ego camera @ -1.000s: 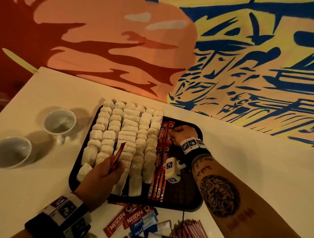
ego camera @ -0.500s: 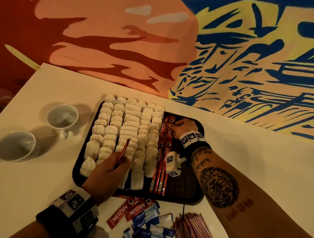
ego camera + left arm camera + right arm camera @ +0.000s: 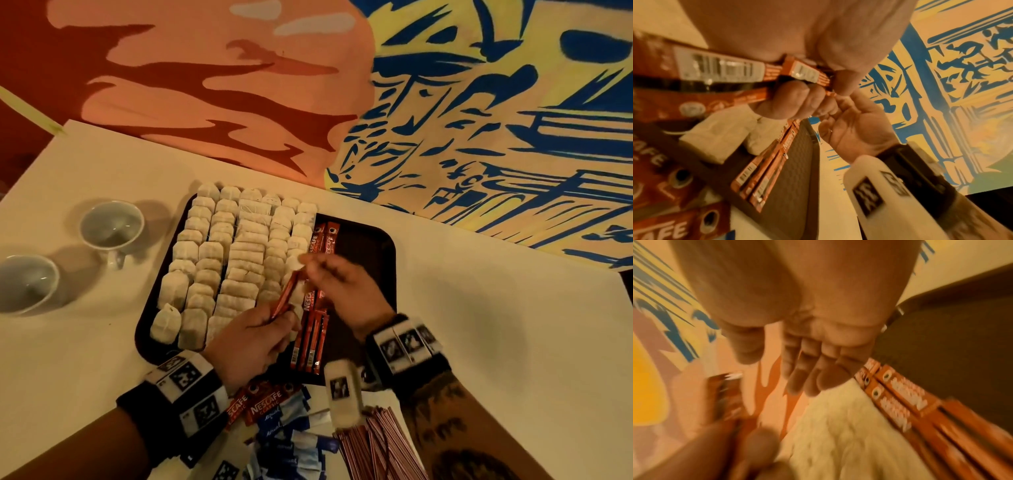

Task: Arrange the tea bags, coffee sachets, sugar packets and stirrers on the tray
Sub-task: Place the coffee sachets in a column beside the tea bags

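A dark tray (image 3: pixel 370 246) carries rows of white tea bags (image 3: pixel 239 253) on its left part, and beside them a column of red coffee sachets (image 3: pixel 311 339). Over the tray's near half my left hand (image 3: pixel 281 315) grips red coffee sachets (image 3: pixel 286 296) that slant up and to the right; in the left wrist view two sachets (image 3: pixel 721 69) show in its curled fingers (image 3: pixel 797 100). My right hand (image 3: pixel 318 270) hovers at their upper end. It is blurred, its fingers (image 3: pixel 807 369) are straight, and it holds nothing.
On the table near the tray's front edge lie loose coffee sachets (image 3: pixel 263 404), blue sugar packets (image 3: pixel 291 442) and a bundle of stirrers (image 3: pixel 376 442). Two white cups (image 3: pixel 111 226) (image 3: pixel 27 282) stand left of the tray. A painted wall runs behind the table.
My right hand has left the far end of the sachet column and come back toward my left hand. My left hand has shifted right with its sachets.
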`<action>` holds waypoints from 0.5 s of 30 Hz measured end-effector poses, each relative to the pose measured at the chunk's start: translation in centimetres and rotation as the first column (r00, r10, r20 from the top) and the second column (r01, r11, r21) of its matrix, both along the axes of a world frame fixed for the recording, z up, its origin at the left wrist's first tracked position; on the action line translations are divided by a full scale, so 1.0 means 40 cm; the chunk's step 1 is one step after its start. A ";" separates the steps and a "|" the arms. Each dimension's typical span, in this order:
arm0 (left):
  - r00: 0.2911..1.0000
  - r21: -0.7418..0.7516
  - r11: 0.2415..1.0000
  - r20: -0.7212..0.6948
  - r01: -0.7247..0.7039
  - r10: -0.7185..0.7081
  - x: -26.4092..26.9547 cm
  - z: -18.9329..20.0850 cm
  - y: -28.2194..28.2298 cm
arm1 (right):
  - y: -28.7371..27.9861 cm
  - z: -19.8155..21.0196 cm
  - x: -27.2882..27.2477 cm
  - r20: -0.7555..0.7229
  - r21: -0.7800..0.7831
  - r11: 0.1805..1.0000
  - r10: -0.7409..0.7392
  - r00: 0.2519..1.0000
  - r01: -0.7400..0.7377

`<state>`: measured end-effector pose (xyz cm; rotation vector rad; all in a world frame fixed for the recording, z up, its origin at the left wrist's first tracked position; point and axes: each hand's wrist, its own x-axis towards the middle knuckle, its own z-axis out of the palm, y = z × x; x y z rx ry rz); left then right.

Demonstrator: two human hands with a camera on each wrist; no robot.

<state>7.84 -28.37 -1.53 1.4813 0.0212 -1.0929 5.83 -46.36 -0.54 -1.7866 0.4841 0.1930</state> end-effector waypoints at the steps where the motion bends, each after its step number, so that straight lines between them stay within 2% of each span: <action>1: 1.000 -0.017 1.000 -0.025 0.010 -0.010 -0.006 0.000 -0.005 | 0.024 0.012 -0.028 0.033 0.063 0.997 0.053 0.998 -0.055; 3: 0.999 -0.040 0.999 -0.045 0.016 -0.018 -0.019 0.001 -0.013 | 0.048 0.009 -0.066 0.096 0.109 0.992 0.058 0.994 -0.068; 6: 0.999 -0.020 0.999 0.003 0.033 -0.033 -0.034 -0.004 -0.018 | 0.056 -0.013 -0.092 0.153 0.112 0.994 -0.022 0.988 0.004; 10: 0.988 0.113 0.993 0.145 0.031 -0.047 -0.040 -0.031 -0.001 | 0.029 -0.027 -0.083 0.152 0.149 0.938 -0.335 0.930 0.313; 12: 0.989 0.132 0.991 0.145 -0.023 0.004 -0.040 -0.040 0.010 | -0.004 -0.054 -0.068 0.112 0.052 0.910 -0.415 0.903 0.411; 15: 0.992 0.124 0.988 0.104 -0.087 0.074 -0.038 -0.041 0.028 | -0.053 -0.120 -0.034 0.005 -0.188 0.920 -0.348 0.937 0.343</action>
